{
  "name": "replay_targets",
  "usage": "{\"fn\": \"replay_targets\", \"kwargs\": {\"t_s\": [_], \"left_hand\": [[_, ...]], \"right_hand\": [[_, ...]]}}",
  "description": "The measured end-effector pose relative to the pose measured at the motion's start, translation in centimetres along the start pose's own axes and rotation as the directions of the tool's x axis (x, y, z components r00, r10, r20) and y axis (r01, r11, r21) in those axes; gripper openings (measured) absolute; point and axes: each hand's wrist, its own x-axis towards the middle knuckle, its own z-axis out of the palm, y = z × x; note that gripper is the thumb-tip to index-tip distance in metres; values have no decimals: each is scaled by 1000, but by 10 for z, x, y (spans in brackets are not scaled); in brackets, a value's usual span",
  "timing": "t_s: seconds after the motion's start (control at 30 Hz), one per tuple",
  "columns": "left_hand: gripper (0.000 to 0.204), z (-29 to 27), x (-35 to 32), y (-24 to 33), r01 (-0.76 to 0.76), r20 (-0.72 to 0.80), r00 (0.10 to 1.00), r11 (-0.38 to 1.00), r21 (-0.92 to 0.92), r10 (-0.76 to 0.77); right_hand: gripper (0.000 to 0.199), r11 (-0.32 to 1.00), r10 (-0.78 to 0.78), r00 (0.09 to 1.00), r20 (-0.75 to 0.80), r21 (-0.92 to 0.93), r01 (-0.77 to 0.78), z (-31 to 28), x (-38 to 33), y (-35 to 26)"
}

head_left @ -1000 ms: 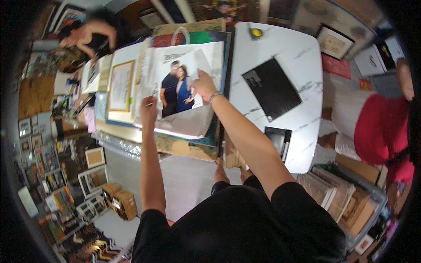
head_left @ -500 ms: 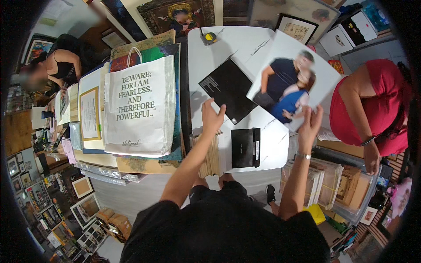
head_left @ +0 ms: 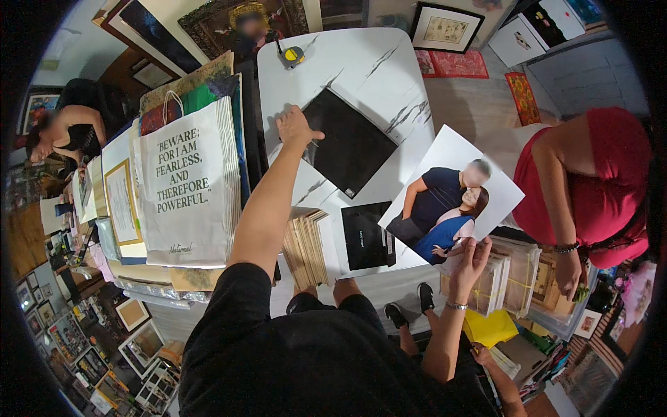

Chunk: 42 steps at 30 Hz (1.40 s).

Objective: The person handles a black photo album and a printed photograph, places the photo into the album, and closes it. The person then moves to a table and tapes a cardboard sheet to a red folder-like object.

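Note:
My right hand point(head_left: 470, 270) pinches the lower edge of a large photo print point(head_left: 445, 215) showing two people on a white background. The print hangs tilted beyond the table's right edge, one corner over a small black box point(head_left: 365, 236). My left hand point(head_left: 297, 128), fingers spread, rests at the left corner of a flat black square sheet or folder point(head_left: 349, 144). That black piece lies at an angle on the white marbled table point(head_left: 347, 55). The small black box sits at the table's near edge.
A yellow-and-black tape measure point(head_left: 293, 55) lies at the far left. Wooden strips point(head_left: 304, 247) stand at the near edge. A white paper bag point(head_left: 186, 187) leans on boards at left. A person in red point(head_left: 587, 181) stands right; another person's arm point(head_left: 497, 372) shows lower right.
The photo print has come nearer and to the right, off the black square piece. My left hand has reached farther away and left to that piece's corner. Another person's arm has appeared lower right.

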Motion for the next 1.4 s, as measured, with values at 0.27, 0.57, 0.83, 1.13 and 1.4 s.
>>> {"fn": "replay_targets", "kwargs": {"t_s": [0.27,0.57,0.83,1.13,1.4], "left_hand": [[35,-143,-108,-17,-522,-165,846,722,-454,507],[29,-323,-276,-161,-531,-98,816,670,-518,570],[33,-360,-358,-253,-442,-104,840,560,-701,533],[26,-372,-406,-313,-474,-212,860,571,-671,464],[19,-393,-413,-312,-481,-177,839,550,-682,514]], "right_hand": [[18,979,-174,980,94,123,162,40,24,-38],[24,867,-474,878,71,215,450,115,-42,-139],[25,819,-502,863,57,352,453,135,-130,-171],[28,665,-538,796,278,721,198,120,-175,-179],[13,922,-340,99,935,310,233,173,-226,-210]]}}
